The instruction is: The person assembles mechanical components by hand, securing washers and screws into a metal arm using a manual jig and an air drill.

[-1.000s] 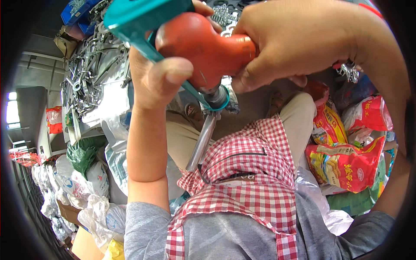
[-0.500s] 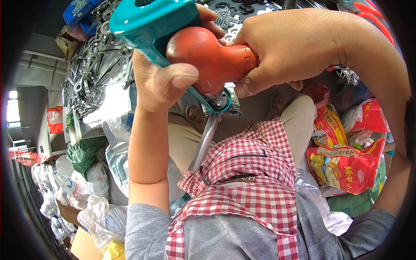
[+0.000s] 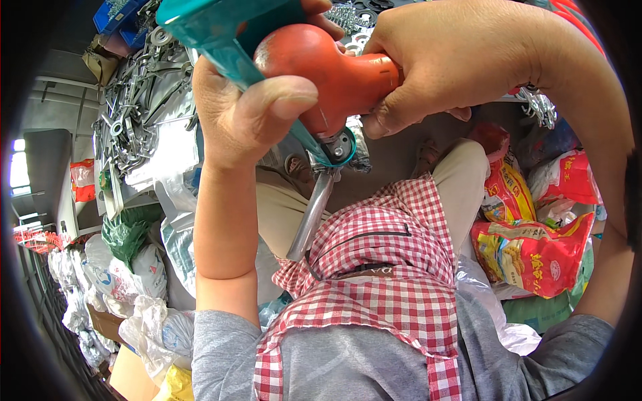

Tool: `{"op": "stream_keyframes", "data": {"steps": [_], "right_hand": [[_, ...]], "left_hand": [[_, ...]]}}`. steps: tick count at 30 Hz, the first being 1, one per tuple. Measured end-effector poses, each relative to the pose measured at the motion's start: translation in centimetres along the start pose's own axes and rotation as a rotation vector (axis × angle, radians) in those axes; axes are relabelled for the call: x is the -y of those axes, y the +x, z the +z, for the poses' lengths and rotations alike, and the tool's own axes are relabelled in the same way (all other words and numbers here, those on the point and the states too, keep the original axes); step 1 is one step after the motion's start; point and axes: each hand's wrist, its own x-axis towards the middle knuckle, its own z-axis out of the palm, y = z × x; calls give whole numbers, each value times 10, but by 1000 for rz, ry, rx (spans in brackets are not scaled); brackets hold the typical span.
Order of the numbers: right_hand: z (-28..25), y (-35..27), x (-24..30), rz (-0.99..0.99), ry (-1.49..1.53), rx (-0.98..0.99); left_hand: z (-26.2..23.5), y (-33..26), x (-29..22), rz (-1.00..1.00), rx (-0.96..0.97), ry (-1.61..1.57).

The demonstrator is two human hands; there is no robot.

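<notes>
Metal parts (image 3: 144, 93) left, bags (image 3: 542, 257) right, floor (image 3: 384, 157) between; left fingers (image 3: 292, 100) hold teal frame (image 3: 200, 27), right fingers (image 3: 393, 112) orange tool (image 3: 321, 67)

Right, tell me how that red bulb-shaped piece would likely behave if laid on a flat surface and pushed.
The red bulb-shaped piece would probably rock or roll unevenly, as its big end is rounded and its neck narrower. It looks stiff: no dent shows beside the right hand. Its smooth, shiny surface may be a little slippery.

Scuffed, bulbous orange-red tool (image 3: 309, 75), neck (image 3: 376, 75) rightward, alongside a glossy teal frame (image 3: 207, 28)
</notes>
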Motion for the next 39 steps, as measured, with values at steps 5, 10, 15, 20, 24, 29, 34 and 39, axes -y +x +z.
{"op": "stream_keyframes", "data": {"steps": [5, 10, 15, 20, 24, 29, 34, 39], "right_hand": [[4, -3, 0, 103, 0, -9], [3, -7, 10, 155, 56, 4], [16, -9, -11, -55, -34, -129], [14, 0, -24, -286, -76, -249], [6, 10, -16, -128, 52, -3], [14, 6, -15, -106, -23, -60], [7, -3, -22, -209, 95, 4], [6, -7, -23, -175, 56, -106]], "left_hand": [[4, 2, 3, 25, 16, -16], [1, -2, 1, 29, -13, -5], [3, 0, 2, 42, -6, 16], [4, -3, 1, 24, -57, 10], [9, -2, 0, 23, -48, 13], [5, -6, -2, 33, -41, 26], [12, -7, -3, 54, -73, -2], [21, -18, -5, 48, -122, -99]]}}
